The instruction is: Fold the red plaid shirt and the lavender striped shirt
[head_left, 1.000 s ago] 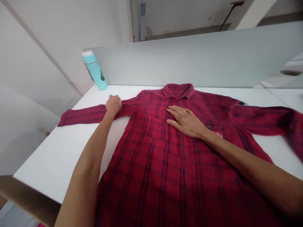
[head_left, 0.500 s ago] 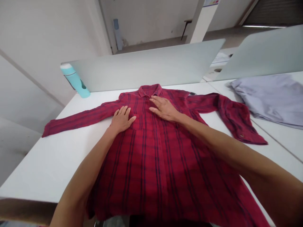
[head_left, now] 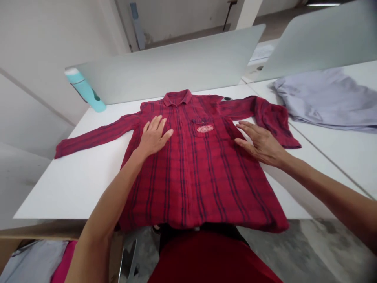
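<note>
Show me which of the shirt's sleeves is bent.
The sleeve beside the lavender cloth: it bends partway along, while the other sleeve, nearer the turquoise bottle, lies nearly straight.

Shirt (head_left: 185,169) on table (head_left: 79,184); bottle (head_left: 85,91) behind, left; cloth (head_left: 326,100) right.

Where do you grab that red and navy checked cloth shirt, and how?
Probably by the bottom hem of the shirt, coming from the near side, with the left hand and right hand pinching its two corners. The body lies flat, but the hem sticks out past the front edge of the white table, so a hand could likely get underneath there.
</note>
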`<state>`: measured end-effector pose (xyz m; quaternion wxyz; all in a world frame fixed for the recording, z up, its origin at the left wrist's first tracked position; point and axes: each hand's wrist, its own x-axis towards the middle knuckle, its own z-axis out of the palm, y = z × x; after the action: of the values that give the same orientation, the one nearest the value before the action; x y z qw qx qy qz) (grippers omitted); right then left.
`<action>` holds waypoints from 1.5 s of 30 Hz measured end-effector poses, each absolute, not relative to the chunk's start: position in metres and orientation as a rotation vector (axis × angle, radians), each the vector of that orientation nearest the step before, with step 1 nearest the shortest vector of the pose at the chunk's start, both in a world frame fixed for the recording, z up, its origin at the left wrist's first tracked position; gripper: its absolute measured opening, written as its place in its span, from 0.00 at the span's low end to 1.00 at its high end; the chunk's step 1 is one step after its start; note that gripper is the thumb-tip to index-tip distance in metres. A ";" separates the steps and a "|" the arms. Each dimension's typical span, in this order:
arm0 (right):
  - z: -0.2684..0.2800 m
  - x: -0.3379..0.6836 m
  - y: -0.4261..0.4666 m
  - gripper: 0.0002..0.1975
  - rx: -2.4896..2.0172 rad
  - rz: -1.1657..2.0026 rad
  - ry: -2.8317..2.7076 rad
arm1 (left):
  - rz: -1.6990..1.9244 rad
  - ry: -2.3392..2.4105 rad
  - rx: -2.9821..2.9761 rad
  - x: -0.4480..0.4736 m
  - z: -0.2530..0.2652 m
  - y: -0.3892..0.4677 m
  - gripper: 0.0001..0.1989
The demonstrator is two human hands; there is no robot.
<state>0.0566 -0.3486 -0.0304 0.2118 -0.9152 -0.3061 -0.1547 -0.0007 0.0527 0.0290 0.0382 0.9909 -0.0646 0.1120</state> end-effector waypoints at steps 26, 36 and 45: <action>-0.042 0.031 -0.363 0.31 -2.426 -0.376 -0.782 | 0.030 -0.436 2.978 -0.072 0.003 -0.003 0.33; -0.038 0.021 -0.358 0.30 -2.502 -0.395 -0.754 | 0.067 -0.430 2.949 -0.103 0.021 -0.010 0.34; -0.047 0.024 -0.362 0.34 -2.531 -0.448 -0.795 | 0.106 -0.528 2.935 -0.187 -0.004 -0.046 0.40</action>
<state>0.0244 -0.3621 -0.0467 0.2236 -0.9170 -0.2880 -0.1621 -0.1875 -0.0462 -0.0045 0.0786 0.9806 -0.1762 0.0355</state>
